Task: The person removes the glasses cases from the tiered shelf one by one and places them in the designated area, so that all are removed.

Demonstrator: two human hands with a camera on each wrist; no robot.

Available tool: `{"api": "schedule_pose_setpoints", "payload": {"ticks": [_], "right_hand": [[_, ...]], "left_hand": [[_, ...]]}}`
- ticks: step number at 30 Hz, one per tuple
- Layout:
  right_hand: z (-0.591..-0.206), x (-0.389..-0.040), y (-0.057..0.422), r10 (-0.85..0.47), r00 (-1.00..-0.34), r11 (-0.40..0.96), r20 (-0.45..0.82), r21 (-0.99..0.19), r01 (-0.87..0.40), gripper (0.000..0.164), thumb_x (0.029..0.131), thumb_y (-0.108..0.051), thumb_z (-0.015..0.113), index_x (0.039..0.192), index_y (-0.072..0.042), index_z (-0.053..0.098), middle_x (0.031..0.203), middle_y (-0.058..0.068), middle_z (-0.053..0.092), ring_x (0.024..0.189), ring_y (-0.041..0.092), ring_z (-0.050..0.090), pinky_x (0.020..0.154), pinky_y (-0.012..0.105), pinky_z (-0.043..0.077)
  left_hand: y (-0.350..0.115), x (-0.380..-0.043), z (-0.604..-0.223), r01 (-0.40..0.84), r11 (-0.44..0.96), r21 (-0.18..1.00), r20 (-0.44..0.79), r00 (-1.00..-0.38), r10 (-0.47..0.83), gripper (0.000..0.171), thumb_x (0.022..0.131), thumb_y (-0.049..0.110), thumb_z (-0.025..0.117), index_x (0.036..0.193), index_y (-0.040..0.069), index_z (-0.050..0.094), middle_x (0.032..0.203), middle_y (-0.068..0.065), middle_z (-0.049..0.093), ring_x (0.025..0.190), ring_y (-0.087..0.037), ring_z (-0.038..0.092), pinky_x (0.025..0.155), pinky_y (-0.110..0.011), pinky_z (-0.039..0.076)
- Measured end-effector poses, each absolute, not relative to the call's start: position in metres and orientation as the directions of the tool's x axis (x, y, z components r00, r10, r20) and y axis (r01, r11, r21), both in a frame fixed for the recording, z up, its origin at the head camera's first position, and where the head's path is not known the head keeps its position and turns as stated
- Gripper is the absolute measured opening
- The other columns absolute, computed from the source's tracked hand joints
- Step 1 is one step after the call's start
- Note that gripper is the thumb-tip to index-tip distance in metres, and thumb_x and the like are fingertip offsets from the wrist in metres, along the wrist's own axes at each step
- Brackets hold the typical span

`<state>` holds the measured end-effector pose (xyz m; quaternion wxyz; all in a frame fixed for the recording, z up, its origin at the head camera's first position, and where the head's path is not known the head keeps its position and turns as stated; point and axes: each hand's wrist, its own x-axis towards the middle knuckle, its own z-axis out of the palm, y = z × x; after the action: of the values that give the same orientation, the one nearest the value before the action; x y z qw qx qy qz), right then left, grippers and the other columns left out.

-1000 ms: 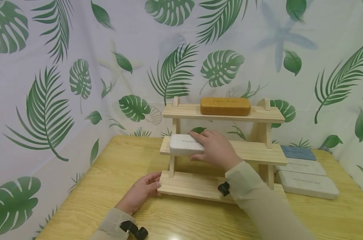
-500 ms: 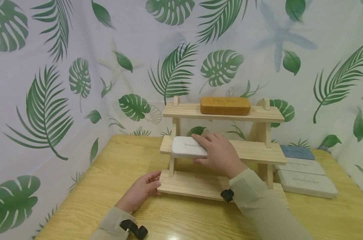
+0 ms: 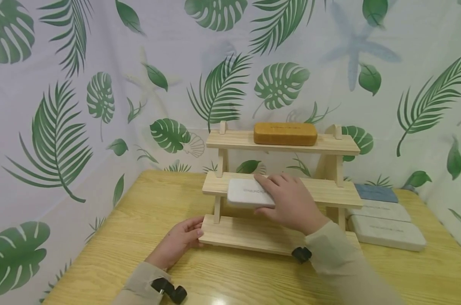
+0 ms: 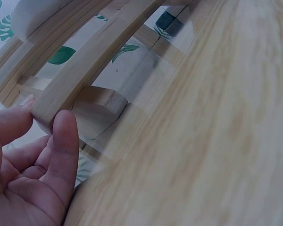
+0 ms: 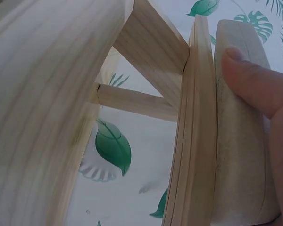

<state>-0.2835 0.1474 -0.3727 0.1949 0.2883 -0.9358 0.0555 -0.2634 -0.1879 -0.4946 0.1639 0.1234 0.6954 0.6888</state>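
Observation:
My right hand [image 3: 293, 202] grips a white, rounded glasses case [image 3: 249, 193] from above by its right part, thumb on the near side. The case has small lettering on its top and overlaps the front of the middle shelf of a three-tier wooden display stand [image 3: 321, 191]. In the right wrist view, the case [image 5: 243, 141] lies right along a shelf's edge, with my thumb [image 5: 254, 82] on its side. My left hand [image 3: 177, 241] pinches the left end of the bottom shelf; the left wrist view shows thumb and fingers around that board end [image 4: 52, 101].
An orange glasses case [image 3: 285, 134] sits on the top shelf, right of its middle. To the right of the stand, two white cases [image 3: 390, 233] and a blue case [image 3: 376, 193] lie on the wooden table [image 3: 116, 237]. A leaf-patterned cloth [image 3: 169, 51] hangs behind.
My right hand has moved the white glasses case to the right along the middle shelf and slightly toward me. The left hand keeps its hold on the bottom shelf.

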Motion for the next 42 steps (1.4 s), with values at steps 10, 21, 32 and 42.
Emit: {"api": "schedule_pose_setpoints", "payload": {"ticks": [10, 21, 32, 42], "right_hand": [[-0.370, -0.272, 0.175, -0.507, -0.729, 0.823, 0.459, 0.009, -0.567, 0.090, 0.077, -0.061, 0.081, 0.151, -0.021, 0.049, 0.126, 0.007, 0.062, 0.121, 0.035, 0.053, 0.096, 0.061, 0.041], [-0.367, -0.251, 0.208, -0.501, -0.695, 0.815, 0.517, 0.011, -0.579, 0.087, 0.077, -0.059, 0.081, 0.148, -0.017, 0.052, 0.131, 0.011, 0.062, 0.118, 0.037, 0.053, 0.100, 0.059, 0.034], [-0.366, -0.229, 0.252, -0.470, -0.710, 0.839, 0.525, 0.014, -0.545, 0.091, 0.070, -0.049, 0.089, 0.147, -0.018, 0.053, 0.127, 0.012, 0.063, 0.116, 0.041, 0.053, 0.100, 0.065, 0.032], [-0.371, -0.218, 0.292, -0.495, -0.669, 0.813, 0.555, 0.025, -0.581, 0.093, 0.062, -0.038, 0.094, 0.144, -0.014, 0.056, 0.131, 0.014, 0.061, 0.113, 0.040, 0.054, 0.091, 0.058, 0.039]], "left_hand": [[-0.191, -0.266, -0.497, -0.049, 0.014, 0.999, -0.050, -0.918, 0.392, 0.058, 0.105, 0.015, 0.057, 0.154, -0.005, 0.033, 0.145, -0.024, 0.049, 0.116, -0.025, 0.059, 0.090, -0.038, 0.055], [-0.191, -0.266, -0.498, -0.051, 0.011, 0.999, -0.052, -0.918, 0.394, 0.060, 0.105, 0.018, 0.058, 0.154, -0.005, 0.033, 0.144, -0.023, 0.050, 0.117, -0.026, 0.059, 0.090, -0.038, 0.055], [-0.190, -0.265, -0.496, -0.048, 0.020, 0.999, -0.052, -0.917, 0.396, 0.059, 0.105, 0.017, 0.057, 0.154, -0.004, 0.034, 0.143, -0.022, 0.051, 0.118, -0.026, 0.059, 0.090, -0.037, 0.055], [-0.191, -0.266, -0.498, -0.059, 0.007, 0.998, -0.057, -0.914, 0.401, 0.060, 0.105, 0.017, 0.057, 0.155, -0.004, 0.031, 0.146, -0.023, 0.048, 0.119, -0.025, 0.057, 0.089, -0.036, 0.055]]}}
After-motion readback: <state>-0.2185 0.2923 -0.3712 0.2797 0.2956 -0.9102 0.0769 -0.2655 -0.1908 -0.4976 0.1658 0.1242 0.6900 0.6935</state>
